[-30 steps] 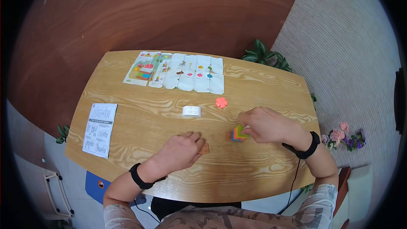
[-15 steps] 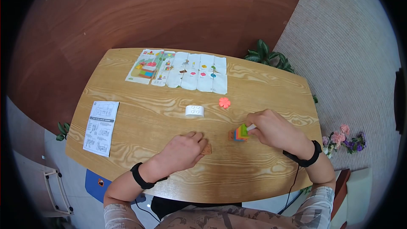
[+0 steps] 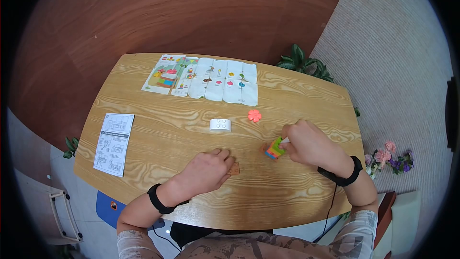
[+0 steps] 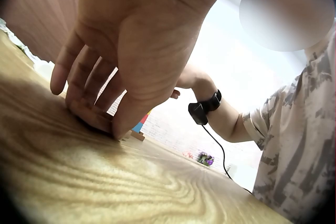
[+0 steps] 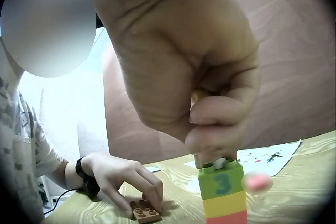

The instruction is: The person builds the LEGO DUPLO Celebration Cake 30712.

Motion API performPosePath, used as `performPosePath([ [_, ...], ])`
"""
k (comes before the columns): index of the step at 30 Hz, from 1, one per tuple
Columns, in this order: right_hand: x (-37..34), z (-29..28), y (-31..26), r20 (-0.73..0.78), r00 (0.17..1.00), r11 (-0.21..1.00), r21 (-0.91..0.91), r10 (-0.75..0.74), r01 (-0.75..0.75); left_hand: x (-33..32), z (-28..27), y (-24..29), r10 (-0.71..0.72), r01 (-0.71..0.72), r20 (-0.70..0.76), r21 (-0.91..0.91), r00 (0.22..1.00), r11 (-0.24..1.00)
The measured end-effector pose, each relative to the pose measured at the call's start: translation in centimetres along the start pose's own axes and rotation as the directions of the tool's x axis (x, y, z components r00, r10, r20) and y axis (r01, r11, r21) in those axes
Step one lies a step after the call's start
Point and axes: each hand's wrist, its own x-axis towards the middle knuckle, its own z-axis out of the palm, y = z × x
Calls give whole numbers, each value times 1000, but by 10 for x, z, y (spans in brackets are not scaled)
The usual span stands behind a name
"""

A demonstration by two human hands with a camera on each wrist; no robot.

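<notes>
My right hand (image 3: pixel 309 145) grips a small white toy candle (image 3: pixel 285 140) over the top of a brick tower, its fingers curled in. The tower's green brick (image 5: pixel 221 178) bears a blue 3 and sits on a yellow brick (image 5: pixel 224 203) and a red one (image 5: pixel 227 219). Lower down show a blue layer (image 3: pixel 271 155) and a brown brick (image 3: pixel 264 148) at the base. The tower leans slightly in the head view. My left hand (image 3: pixel 203 171) stays low on the table, thumb and fingers on either side of a flat brown studded brick (image 5: pixel 145 212).
A white brick (image 3: pixel 220 125) and a coral flower piece (image 3: pixel 254 115) lie beyond the hands. Across the back spreads an illustrated sheet (image 3: pixel 223 97); a printed leaflet (image 3: pixel 113 145) lies at the left. The wooden table (image 3: pixel 167 139) has curved edges, with a cable (image 3: pixel 329 211) at the right.
My right hand has shifted right and slightly up, bringing the white candle into sight, and the tower has turned and tilted with it. My left hand keeps its place by the brown brick.
</notes>
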Motion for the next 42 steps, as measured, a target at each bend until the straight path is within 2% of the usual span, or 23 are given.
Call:
performPosePath([
  [4, 3, -1, -1, 21, 1000, 999, -35, 12, -11, 0, -1, 0, -6, 6, 9, -1, 1000, 1000],
  [7, 3, 1, -3, 3, 1000, 997, -72, 2, -2, 1, -5, 1, -64, 67, 131, -16, 989, 998],
  [10, 5, -2, -5, 62, 998, 993, -113, 32, -25, 0, -2, 1, -6, 6, 4, -12, 1000, 1000],
  [19, 6, -3, 8, 39, 999, 978, -206, -30, 37, -1, 0, 1, 5, -5, -15, -2, 1000, 1000],
  [22, 7, -4, 20, -1, 998, 981, -182, -64, 62, -2, -1, 0, 12, -13, -26, -26, 1000, 1000],
  [25, 7, -7, 32, -11, 999, 980, -195, -42, 39, -2, -1, 0, 15, -15, -24, -24, 1000, 1000],
  [28, 3, -13, 23, -58, 997, 950, -311, -47, 27, -2, -3, 0, 11, -11, -13, -30, 1000, 999],
  [31, 2, -13, -14, -147, 982, 955, -290, -115, 68, -2, 2, -3, 51, -52, -44, -18, 998, 999],
  [33, 16, 16, -19, -229, 925, 923, -310, -304, 227, 0, -1, -1, -11, 13, 54, -28, 998, 1000],
  [34, 25, 24, -27, -219, 918, 919, -296, -331, 261, 0, -2, 0, -40, 43, 107, -26, 993, 999],
  [35, 35, 30, -35, -210, 909, 913, -281, -360, 297, 0, -2, 0, -21, 22, 70, -22, 997, 1000],
  [37, 56, 44, -39, -187, 917, 908, -305, -351, 286, -2, -2, 0, 12, -12, -2, -11, 1000, 1000],
  [38, 67, 51, -40, -175, 921, 905, -319, -349, 282, -3, -4, 0, 4, -4, 7, -13, 1000, 1000],
  [42, 108, 74, -40, -16, 994, 962, -254, -104, 96, -5, -6, -1, -4, 4, -11, -8, 1000, 1000],
])
